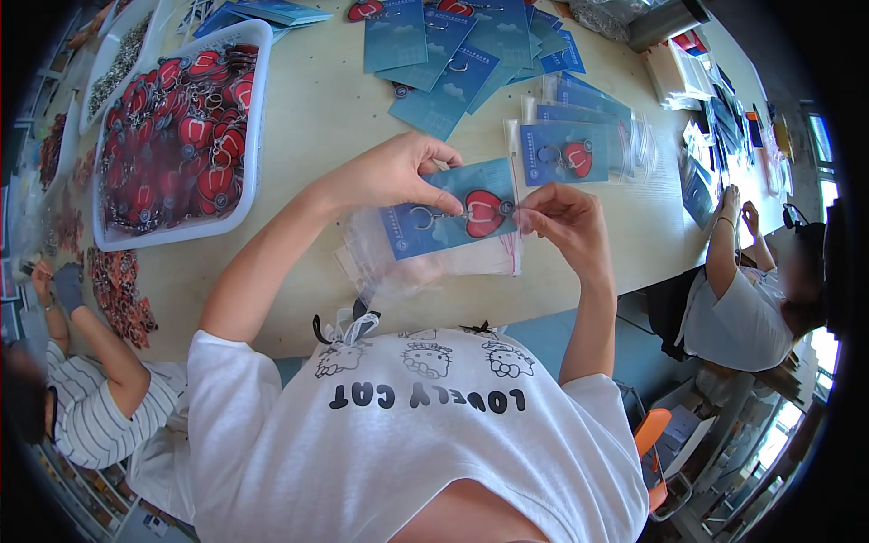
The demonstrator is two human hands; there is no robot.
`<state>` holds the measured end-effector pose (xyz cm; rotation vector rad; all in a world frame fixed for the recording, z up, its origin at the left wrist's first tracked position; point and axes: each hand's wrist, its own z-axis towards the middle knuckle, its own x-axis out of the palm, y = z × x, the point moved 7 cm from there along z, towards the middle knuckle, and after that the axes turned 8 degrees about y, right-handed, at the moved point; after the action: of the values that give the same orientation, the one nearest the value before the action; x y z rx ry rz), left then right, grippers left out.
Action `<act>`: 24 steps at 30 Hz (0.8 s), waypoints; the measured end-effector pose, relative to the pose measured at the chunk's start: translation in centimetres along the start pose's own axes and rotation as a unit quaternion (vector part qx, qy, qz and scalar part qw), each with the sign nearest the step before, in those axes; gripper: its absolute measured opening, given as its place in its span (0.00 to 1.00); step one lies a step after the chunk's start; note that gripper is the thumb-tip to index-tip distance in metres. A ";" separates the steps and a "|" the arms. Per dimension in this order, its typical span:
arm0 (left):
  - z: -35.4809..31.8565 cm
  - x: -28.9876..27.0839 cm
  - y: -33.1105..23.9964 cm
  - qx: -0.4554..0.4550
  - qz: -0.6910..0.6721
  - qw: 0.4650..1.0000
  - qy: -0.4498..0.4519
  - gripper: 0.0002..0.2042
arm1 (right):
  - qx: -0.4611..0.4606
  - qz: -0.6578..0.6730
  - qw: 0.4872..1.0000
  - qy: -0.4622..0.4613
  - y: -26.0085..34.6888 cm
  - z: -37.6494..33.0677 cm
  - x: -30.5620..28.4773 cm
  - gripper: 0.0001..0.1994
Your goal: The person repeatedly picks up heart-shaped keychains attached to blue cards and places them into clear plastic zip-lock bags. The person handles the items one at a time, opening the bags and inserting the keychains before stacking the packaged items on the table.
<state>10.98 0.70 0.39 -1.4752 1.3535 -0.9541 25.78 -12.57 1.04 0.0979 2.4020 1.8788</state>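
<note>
A blue backing card point(448, 233) with a red keychain point(486, 214) lying across it is held low over the table in front of me. My left hand point(389, 172) is closed on the card's upper left part, thumb over its face near the metal ring. At the card's right end, my right hand point(568, 226) pinches the edge of a clear plastic bag point(517, 195). How far the card sits inside this bag is hard to make out. Beneath the card lies a loose stack of clear bags point(471, 262). Bagged cards with red keychains point(554, 152) overlap just beyond my right hand.
A white bin point(262, 118) full of red keychains stands at left, beside trays of metal parts point(119, 68). Blue cards point(444, 95) lie fanned at the far side. Co-workers sit at left point(109, 389) and right point(742, 308). A metal cylinder point(668, 23) is at back right.
</note>
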 end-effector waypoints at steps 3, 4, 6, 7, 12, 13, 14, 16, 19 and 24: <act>0.7 1.0 -0.5 0.008 -0.028 0.999 0.041 0.19 | -0.014 -0.074 0.997 0.006 -0.1 0.4 0.4 0.05; 0.7 1.2 -0.5 0.011 -0.038 0.998 0.049 0.19 | -0.020 -0.092 0.996 0.006 0.1 0.7 0.6 0.05; 0.8 1.5 -0.4 0.016 -0.057 0.996 0.064 0.20 | -0.042 -0.096 0.994 -0.016 0.8 0.7 0.4 0.05; 0.7 1.3 -0.5 0.017 -0.053 0.997 0.056 0.20 | -0.059 -0.083 0.994 -0.039 1.3 0.4 0.0 0.05; 0.6 0.5 -1.4 0.001 0.051 0.998 0.034 0.19 | -0.048 -0.089 0.994 -0.039 0.4 0.3 -0.8 0.05; 0.9 0.7 -1.2 0.018 0.023 0.998 0.048 0.18 | -0.050 -0.105 0.993 -0.024 0.6 0.4 -0.5 0.04; 1.3 1.2 -0.5 0.035 -0.004 0.997 0.063 0.18 | -0.053 -0.122 0.991 -0.011 0.8 0.5 -0.1 0.04; 1.6 1.5 -0.4 0.039 -0.026 0.996 0.075 0.17 | -0.031 -0.121 0.992 0.001 1.0 0.7 0.4 0.04; 1.5 1.5 -0.6 0.006 -0.029 0.997 0.065 0.14 | -0.031 -0.174 0.984 0.021 0.9 0.5 -0.4 0.07; 4.1 2.6 -4.4 0.056 0.125 0.991 0.007 0.16 | -0.149 -0.085 0.981 -0.087 2.8 -0.5 -3.3 0.17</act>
<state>16.53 -1.42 3.27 -1.1852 1.4317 -0.8644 28.99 -12.70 4.00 0.0315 1.9280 2.0298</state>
